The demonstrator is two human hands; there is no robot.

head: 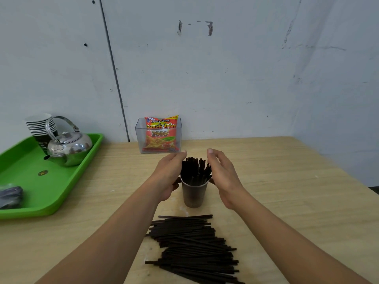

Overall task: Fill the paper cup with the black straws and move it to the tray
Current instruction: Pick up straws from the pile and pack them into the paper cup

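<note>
A brown paper cup (193,194) stands upright on the wooden table (287,191), near its middle. A bunch of black straws (195,170) sticks up out of it. My left hand (169,174) cups the bunch from the left, fingers extended against the straws. My right hand (222,173) cups it from the right, fingers apart. A pile of loose black straws (194,247) lies flat on the table in front of the cup. The green tray (26,181) sits at the left edge of the table.
On the tray stand a metal kettle (68,147), a stack of paper cups (41,128) and a dark bundle (11,195). A clear box holding a French fries snack bag (160,135) stands behind the cup against the wall.
</note>
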